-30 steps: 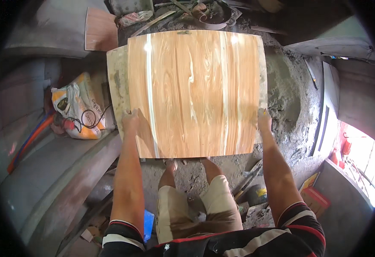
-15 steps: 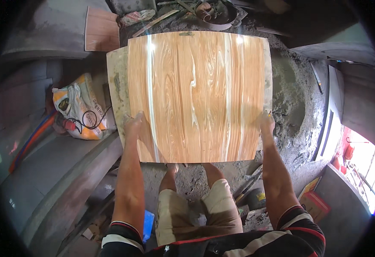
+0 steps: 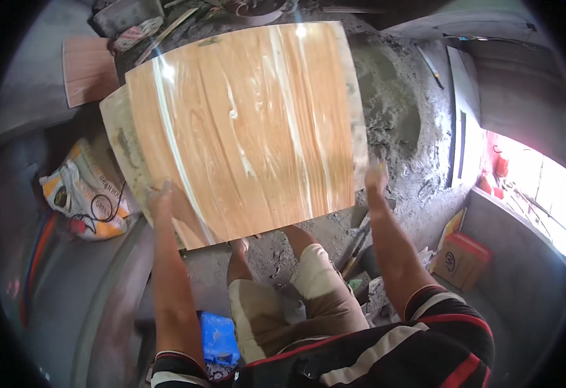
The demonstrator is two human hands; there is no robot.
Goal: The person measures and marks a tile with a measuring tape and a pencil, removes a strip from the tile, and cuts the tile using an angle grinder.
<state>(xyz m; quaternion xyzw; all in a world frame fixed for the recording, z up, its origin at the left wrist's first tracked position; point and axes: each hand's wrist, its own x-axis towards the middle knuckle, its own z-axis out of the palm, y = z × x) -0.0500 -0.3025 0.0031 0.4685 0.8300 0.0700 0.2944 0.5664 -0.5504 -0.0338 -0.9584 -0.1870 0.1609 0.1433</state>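
A large glossy wood-grain tile (image 3: 257,142) lies before me, tilted in view. Beneath it a pale, stained sheet (image 3: 122,132) sticks out on the left and along the right. My left hand (image 3: 160,196) is closed on the tile's near left edge, thumb on top. Just off the right edge is my right hand (image 3: 376,176), its fingers curled together. A small yellowish spot shows at those fingertips, too small to name. The fingers' undersides are hidden.
Wet grey mortar (image 3: 393,97) spreads on the right, with a long-handled tool (image 3: 430,66) beyond. A printed sack (image 3: 89,191) with a black cable sits at left. A reddish tile (image 3: 90,70) leans far left. A cardboard box (image 3: 460,260) and blue package (image 3: 219,338) are nearer me.
The view has turned, so the tile appears shifted left and tilted. My right hand has come away from the wood-grain tile's right edge; my left hand stays on its edge.
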